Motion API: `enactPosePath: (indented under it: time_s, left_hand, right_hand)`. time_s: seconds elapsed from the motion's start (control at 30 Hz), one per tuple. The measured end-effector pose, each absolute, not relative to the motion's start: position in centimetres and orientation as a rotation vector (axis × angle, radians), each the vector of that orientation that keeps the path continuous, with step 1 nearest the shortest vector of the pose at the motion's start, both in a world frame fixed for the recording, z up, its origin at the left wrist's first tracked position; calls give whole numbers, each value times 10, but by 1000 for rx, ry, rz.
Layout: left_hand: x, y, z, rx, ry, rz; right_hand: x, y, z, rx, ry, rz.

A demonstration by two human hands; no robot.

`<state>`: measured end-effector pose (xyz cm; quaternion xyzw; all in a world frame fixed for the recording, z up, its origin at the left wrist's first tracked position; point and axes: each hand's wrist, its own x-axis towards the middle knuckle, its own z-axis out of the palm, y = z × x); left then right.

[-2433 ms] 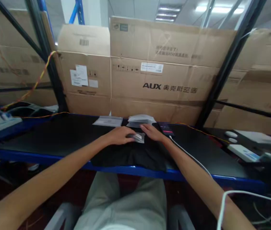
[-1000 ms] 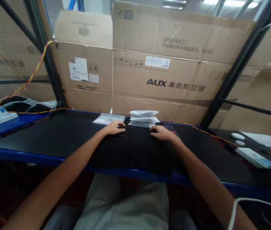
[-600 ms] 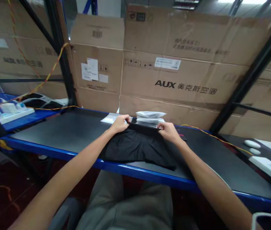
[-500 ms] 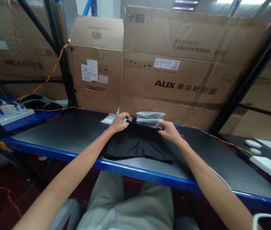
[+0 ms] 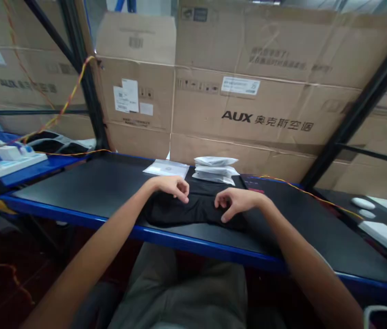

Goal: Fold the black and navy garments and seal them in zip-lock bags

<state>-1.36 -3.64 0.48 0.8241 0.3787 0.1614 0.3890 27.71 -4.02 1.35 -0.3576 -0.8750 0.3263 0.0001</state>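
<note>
Cardboard panels point(image 5: 248, 100), one printed "AUX", stand behind a dark worktop point(image 5: 76, 183) with a blue front edge, and black rack posts point(image 5: 85, 96) rise on either side.

In the head view, a black cloth point(image 5: 176, 214) lies folded and slightly wrinkled at the middle of the worktop, near its front edge, in front of the seated person. The person's left hand point(image 5: 175, 187) is over the cloth's left part, fingers loosely curled and thumb apart from them, with nothing visible in its grasp. The right hand point(image 5: 232, 203) is over the right part, half open, a gap between thumb and curled fingers, likewise with nothing visible in it. Whether either hand touches the fabric cannot be told.

Just behind the cloth sits a stack of pale packets point(image 5: 215, 171); a flat translucent packet point(image 5: 166, 168) lies to its left, and a dark flat object point(image 5: 253, 183) to its right. Farther left is a white power strip point(image 5: 20, 164), beneath a yellow-and-red cord point(image 5: 66, 105).
</note>
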Motion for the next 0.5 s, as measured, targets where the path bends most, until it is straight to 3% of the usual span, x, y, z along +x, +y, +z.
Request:
enactPosePath:
  time_s: [0.23, 0.5]
  left_hand:
    - [0, -55, 11, 2241, 892, 110]
    - [11, -74, 17, 2465, 928, -88]
  right_hand:
    - [269, -55, 15, -1272, -2863, 795]
    - [274, -51, 17, -1147, -2819, 1085]
